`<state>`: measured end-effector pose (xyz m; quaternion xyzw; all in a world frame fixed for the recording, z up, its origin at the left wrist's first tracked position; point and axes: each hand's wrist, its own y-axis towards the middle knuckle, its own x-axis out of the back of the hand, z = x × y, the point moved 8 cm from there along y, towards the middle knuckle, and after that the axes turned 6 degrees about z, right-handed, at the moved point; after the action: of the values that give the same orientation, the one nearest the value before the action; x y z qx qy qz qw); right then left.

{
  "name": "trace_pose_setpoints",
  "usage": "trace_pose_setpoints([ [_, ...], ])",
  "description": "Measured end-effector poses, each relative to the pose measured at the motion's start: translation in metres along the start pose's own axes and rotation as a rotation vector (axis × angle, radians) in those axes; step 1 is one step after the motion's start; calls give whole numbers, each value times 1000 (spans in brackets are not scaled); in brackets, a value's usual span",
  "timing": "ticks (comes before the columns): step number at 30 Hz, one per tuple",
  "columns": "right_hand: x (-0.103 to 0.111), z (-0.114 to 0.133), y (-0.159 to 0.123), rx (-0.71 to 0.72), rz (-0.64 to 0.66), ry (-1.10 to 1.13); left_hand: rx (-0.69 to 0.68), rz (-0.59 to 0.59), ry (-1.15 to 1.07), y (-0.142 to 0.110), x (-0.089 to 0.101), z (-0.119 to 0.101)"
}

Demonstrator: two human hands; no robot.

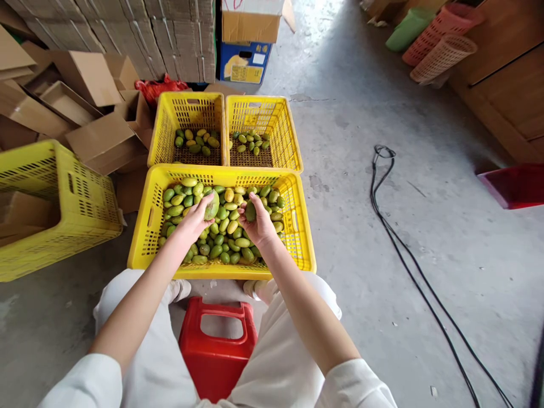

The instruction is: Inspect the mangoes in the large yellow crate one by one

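At the center of the frame, my left grip (196,220) is partly closed around a large green fruit (211,208); my right grip (260,225), similarly curled, holds a smaller, darker fruit (250,212). Both are above a yellow crate (221,273) of green and yellowish fruits (232,226). At upper middle, two more crates (285,136) contain fewer. Boxes (102,136) pile at upper left; a red stool (216,360) stands at bottom center.

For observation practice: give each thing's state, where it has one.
Left hand: grip closed on paler fruit
Right hand: grip closed on darker fruit
Front crate: well filled
Rear left crate: sparsely filled
Rear right crate: sparsely filled
Leftmost crate: holding cardboard
Cardboard boxes: open, jumbled
Black cable: doubled
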<state>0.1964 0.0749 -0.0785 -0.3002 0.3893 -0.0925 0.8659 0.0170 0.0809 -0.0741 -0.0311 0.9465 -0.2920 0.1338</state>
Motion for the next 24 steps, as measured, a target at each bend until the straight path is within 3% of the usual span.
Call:
trace_pose_setpoints([
  [3, 0, -1, 1, -13, 39, -19, 50, -20, -4, -1, 0, 4],
  [8, -3, -2, 2, -36, 66, -18, 21, -38, 17, -8, -6, -4],
  [13, -8, -2, 0, -73, 132, 49, 9, 36, -45, -8, -11, -6],
  [18, -10, -9, -1, -174, 215, 88, 81, 29, -184, -8, -12, -3],
  [24, -7, -7, 2, -138, 214, 86, 41, 78, -250, -11, -19, -6],
])
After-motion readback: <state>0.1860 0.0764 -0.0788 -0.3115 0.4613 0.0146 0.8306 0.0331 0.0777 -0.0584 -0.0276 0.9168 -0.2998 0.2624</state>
